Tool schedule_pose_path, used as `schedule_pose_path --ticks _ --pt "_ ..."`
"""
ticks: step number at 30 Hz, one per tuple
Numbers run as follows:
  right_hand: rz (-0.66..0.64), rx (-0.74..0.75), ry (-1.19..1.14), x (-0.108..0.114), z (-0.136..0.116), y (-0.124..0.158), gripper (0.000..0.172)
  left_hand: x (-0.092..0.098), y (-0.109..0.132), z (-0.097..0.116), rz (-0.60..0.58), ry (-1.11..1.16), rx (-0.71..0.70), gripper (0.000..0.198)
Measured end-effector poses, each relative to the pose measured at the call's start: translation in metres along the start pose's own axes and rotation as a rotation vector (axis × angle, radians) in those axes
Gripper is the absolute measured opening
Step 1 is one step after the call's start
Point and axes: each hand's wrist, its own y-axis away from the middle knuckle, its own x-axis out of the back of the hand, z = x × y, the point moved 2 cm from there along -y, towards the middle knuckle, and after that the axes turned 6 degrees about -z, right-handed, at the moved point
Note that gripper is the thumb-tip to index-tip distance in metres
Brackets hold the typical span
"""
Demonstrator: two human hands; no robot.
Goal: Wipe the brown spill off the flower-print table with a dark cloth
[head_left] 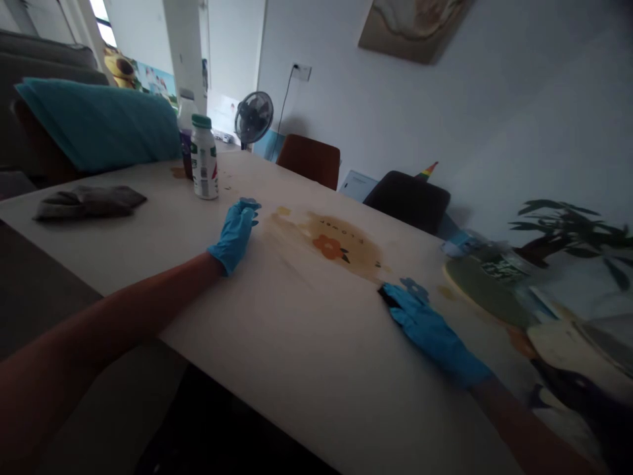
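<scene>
Head view: your right hand [428,330] holds a dark pad [388,297] against the table [271,330], just beside the right end of the tan patch [355,241]; the pad's long axis is mostly hidden. Your left hand [235,234], farther from the pad, rests left of the patch, fingers loosely bent with nothing visible in them. Farther left of the patch are the bottle [206,173] and cloth [89,203], and right of it the mat [477,284], none between pad and patch.

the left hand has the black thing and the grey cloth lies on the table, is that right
Wrong hand: the head view shows the black thing at the right hand. The grey cloth does lie on the table.
</scene>
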Motion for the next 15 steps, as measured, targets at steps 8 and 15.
schedule_pose_path --ticks 8,15 --pt "-0.018 -0.055 -0.02 -0.014 0.002 0.009 0.074 0.002 0.002 0.0 -0.076 0.019 -0.018 0.009" --pt "-0.137 0.275 -0.081 -0.017 -0.118 -0.037 0.074 0.003 0.001 -0.001 -0.113 0.054 -0.047 0.011"
